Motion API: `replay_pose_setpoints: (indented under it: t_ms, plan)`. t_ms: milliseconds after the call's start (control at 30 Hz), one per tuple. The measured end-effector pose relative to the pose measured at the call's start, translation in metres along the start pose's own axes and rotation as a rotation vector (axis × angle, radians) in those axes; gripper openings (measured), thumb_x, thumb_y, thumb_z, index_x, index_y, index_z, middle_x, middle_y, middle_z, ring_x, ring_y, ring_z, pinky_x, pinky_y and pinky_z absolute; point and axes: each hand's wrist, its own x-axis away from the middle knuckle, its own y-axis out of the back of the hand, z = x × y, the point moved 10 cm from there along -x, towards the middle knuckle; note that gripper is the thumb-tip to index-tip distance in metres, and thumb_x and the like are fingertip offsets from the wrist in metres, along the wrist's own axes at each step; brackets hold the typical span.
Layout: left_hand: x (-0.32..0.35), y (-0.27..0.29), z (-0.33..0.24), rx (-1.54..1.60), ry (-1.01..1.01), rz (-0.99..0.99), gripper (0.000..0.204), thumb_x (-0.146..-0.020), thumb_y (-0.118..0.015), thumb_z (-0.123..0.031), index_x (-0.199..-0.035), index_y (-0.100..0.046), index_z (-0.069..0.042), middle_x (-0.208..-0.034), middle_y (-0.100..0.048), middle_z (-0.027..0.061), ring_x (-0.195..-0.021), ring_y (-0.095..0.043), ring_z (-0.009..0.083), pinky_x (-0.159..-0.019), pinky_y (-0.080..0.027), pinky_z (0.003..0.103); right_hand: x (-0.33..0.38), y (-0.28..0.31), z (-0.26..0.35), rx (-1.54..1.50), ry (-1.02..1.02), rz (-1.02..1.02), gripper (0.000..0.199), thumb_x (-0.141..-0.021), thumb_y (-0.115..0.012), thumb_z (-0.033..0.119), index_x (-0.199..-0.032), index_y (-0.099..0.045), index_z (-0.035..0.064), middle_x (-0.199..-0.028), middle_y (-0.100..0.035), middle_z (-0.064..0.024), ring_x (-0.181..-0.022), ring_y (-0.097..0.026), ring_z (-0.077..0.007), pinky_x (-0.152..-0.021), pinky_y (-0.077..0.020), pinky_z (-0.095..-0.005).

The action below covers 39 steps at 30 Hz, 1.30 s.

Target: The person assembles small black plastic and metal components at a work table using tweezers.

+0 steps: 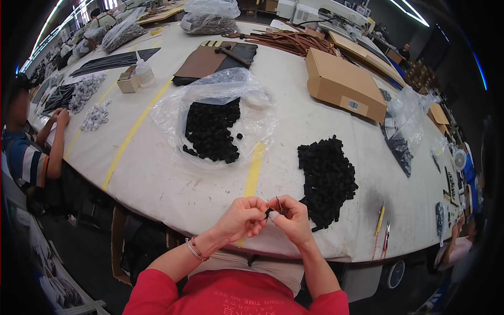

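White table (294, 115), loose black pieces (326, 181), brown cardboard box (341, 81)

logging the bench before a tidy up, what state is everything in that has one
left hand: fingers closed on small black piece
right hand: fingers closed on the same piece
black heap: loose, piled
clear plastic bag: spread out, looks open
large cardboard box: shut
plastic bottle: upright
yellow tool: lying down

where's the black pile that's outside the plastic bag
In the head view, the loose black pile lies right of centre on the table, beside the right hand.
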Motion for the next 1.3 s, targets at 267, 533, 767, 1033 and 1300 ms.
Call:
replay_pose_setpoints:
  t_ms: [267, 533, 767, 1033, 1300]
  plan:
    - [0.001, -0.006, -0.004, 0.004, -0.081, 0.064, 0.016, -0.077, -0.052, 0.0, -0.092, -0.051, 0.0, -0.073, -0.058, 0.0072, -0.051, -0.055, 0.0107, -0.04, -0.042, 0.019, 0.004, 0.005, -0.016, -0.292, -0.252, -0.068, 0.013, -0.071, -0.057, 0.0, -0.084, -0.056, -0.0021, -0.065, -0.056, -0.0031, -0.042, -0.041, -0.0028, -0.035, -0.0273, -0.0153]
    - [0.004, 0.008, -0.009, -0.1, -0.215, -0.099, 0.01, -0.08, -0.055, -0.006, -0.088, -0.053, -0.001, -0.073, -0.055, 0.0032, -0.051, -0.05, 0.0072, -0.041, -0.038, 0.017, 0.005, -0.001, -0.021, -0.302, -0.29, -0.069, 0.013, -0.076, -0.058, 0.005, -0.087, -0.056, -0.0019, -0.066, -0.057, -0.0036, -0.044, -0.041, -0.0023, -0.035, -0.0274, -0.0148]
    - [0.004, 0.008, -0.007, 0.073, -0.194, -0.147, 0.008, -0.08, -0.055, -0.007, -0.086, -0.053, -0.002, -0.069, -0.054, 0.0027, -0.052, -0.049, 0.0071, -0.041, -0.036, 0.018, 0.005, 0.002, -0.004, 0.083, -0.06, -0.131, 0.014, -0.078, -0.058, 0.01, -0.087, -0.054, -0.0007, -0.068, -0.057, -0.0027, -0.044, -0.041, -0.0023, -0.038, -0.029, -0.0151]
    - [0.01, 0.004, -0.032, -0.328, -0.357, -0.128, 0.01, -0.08, -0.055, -0.006, -0.088, -0.053, 0.0, -0.07, -0.055, 0.003, -0.053, -0.05, 0.0065, -0.043, -0.038, 0.018, 0.012, -0.019, -0.039, -0.585, -0.526, 0.097, 0.012, -0.078, -0.056, 0.008, -0.085, -0.051, -0.0002, -0.062, -0.052, -0.0064, -0.04, -0.04, -0.0054, -0.032, -0.0244, -0.0151]
    - [0.003, 0.004, -0.02, -0.175, -0.23, 0.002, 0.011, -0.081, -0.054, -0.005, -0.09, -0.053, 0.0, -0.072, -0.056, 0.005, -0.051, -0.051, 0.0073, -0.041, -0.039, 0.018, 0.013, -0.02, -0.042, -0.55, -0.53, 0.103, 0.011, -0.077, -0.057, 0.008, -0.084, -0.052, 0.0007, -0.062, -0.054, -0.0052, -0.04, -0.04, -0.0044, -0.033, -0.0244, -0.0149]
